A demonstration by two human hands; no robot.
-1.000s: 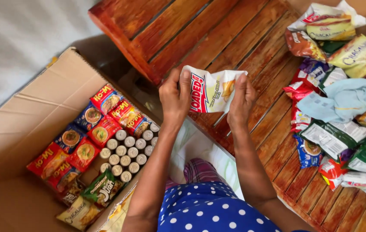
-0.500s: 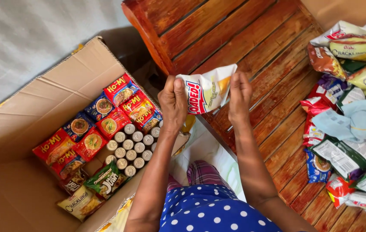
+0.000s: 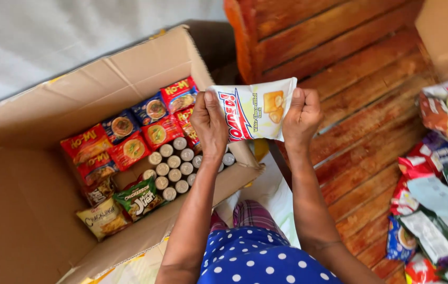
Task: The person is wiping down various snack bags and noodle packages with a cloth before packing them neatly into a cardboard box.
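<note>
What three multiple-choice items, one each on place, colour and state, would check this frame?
1. Where do the small cans stand?
A. in the cardboard box
B. on the wooden table
C. on the person's lap

2. What is the main colour of the held snack packet?
A. green
B. white
C. black

3. How is the packet held?
A. left hand alone
B. lying untouched
C. between left hand and right hand

Answers: 1 A, the cans sit among noodle packets in the box. 2 B, white with red lettering. 3 C, one hand grips each end.
</note>
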